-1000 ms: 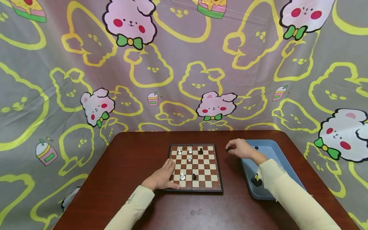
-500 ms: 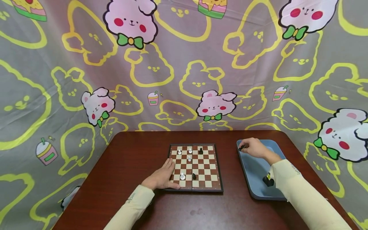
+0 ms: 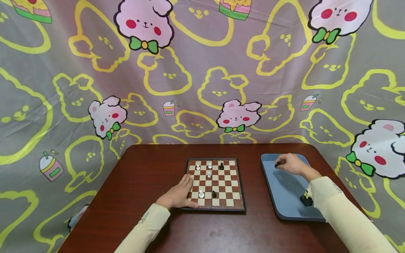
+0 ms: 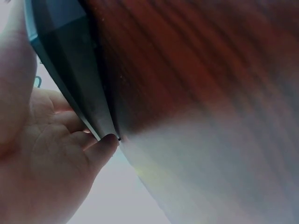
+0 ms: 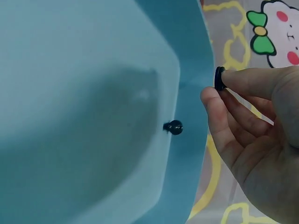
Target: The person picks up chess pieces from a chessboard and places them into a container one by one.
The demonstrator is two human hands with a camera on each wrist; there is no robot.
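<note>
A brown-and-cream chessboard (image 3: 225,190) with a dark frame lies mid-table, with several white and black chess pieces standing on it. My left hand (image 3: 179,193) rests along its left edge, fingers extended; from the left wrist, the fingers touch the board's dark side (image 4: 74,70). Over the far part of a blue tray (image 3: 284,196), my right hand (image 3: 292,164) pinches a black chess piece (image 5: 218,78) between thumb and fingers. Only its round base shows well in the right wrist view. Another black chess piece (image 5: 174,127) lies inside the tray near its wall.
The tray sits to the right of the board on a dark reddish-brown table (image 3: 152,168). A black object with a yellow patch (image 3: 306,200) overlaps the tray beside the right sleeve. A patterned cloth (image 3: 202,80) hangs behind the table and at both sides.
My right hand has moved right with the black chess piece, from the gap between board and tray to over the tray. My left hand has stayed on the board.
</note>
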